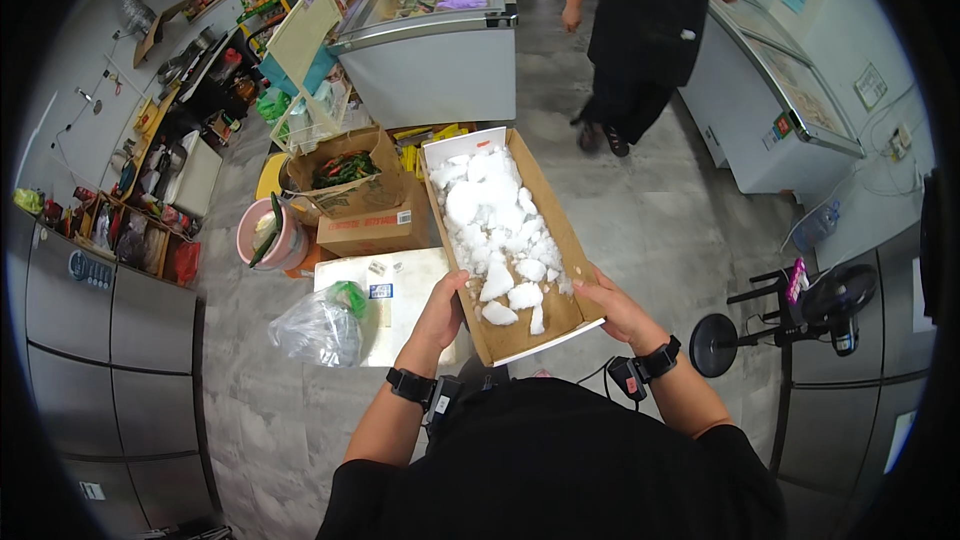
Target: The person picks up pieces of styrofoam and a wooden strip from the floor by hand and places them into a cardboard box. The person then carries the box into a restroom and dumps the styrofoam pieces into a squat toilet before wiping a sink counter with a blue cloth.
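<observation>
Between my two hands is a shallow cardboard tray (551,214), held tilted in front of my body. White chunks that look like ice or frost (487,202) lie in it, most of them in its far half, with several loose lumps nearer to me. My left hand (444,311) grips the left side near the close corner, thumb on the rim. My right hand (616,307) grips the right side near the other close corner, thumb over the edge. The fingers under the tray are hidden.
A chest freezer (435,75) stands ahead, another (757,112) at the right. A person in a dark apron (649,15) stands between them. Left of the tray are a white foam box (405,277) with a plastic bag (319,326), a paper bag of peppers (360,199) and a pink bucket (289,247). A fan (836,296) is at right.
</observation>
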